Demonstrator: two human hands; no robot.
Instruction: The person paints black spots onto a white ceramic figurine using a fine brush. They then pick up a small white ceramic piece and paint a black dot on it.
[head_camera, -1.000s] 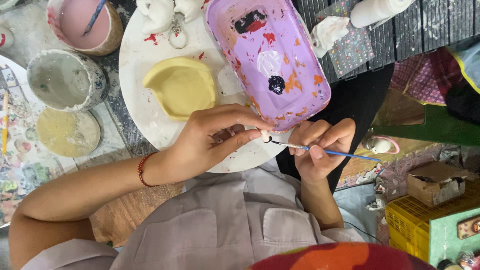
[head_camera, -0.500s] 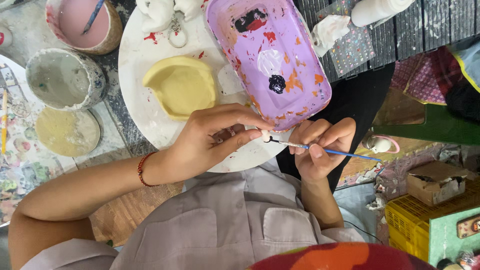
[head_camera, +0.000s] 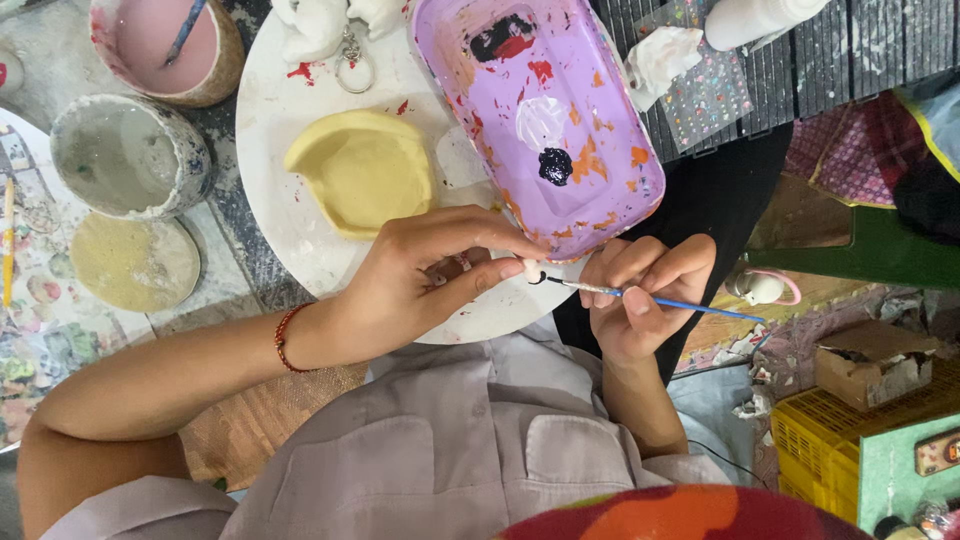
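My left hand (head_camera: 425, 275) pinches a small white figurine (head_camera: 527, 270) between thumb and fingers, just over the near rim of a round white board (head_camera: 275, 190). My right hand (head_camera: 640, 295) grips a thin blue-handled paintbrush (head_camera: 665, 299), whose dark tip touches the figurine. Just beyond both hands lies a purple tray palette (head_camera: 545, 110) smeared with black, white, red and orange paint. A pale yellow clay dish (head_camera: 365, 170) rests on the board to the left of the palette.
A cup of pink water with a brush (head_camera: 165, 45) and a grey crusted cup (head_camera: 130, 155) stand at the left. White figurines (head_camera: 320, 25) sit at the board's far edge. A yellow crate (head_camera: 840, 435) and cardboard box (head_camera: 875, 360) lie at the right.
Almost nothing has moved. The brush tip stays at the figurine, and both hands keep their grip in the same place.
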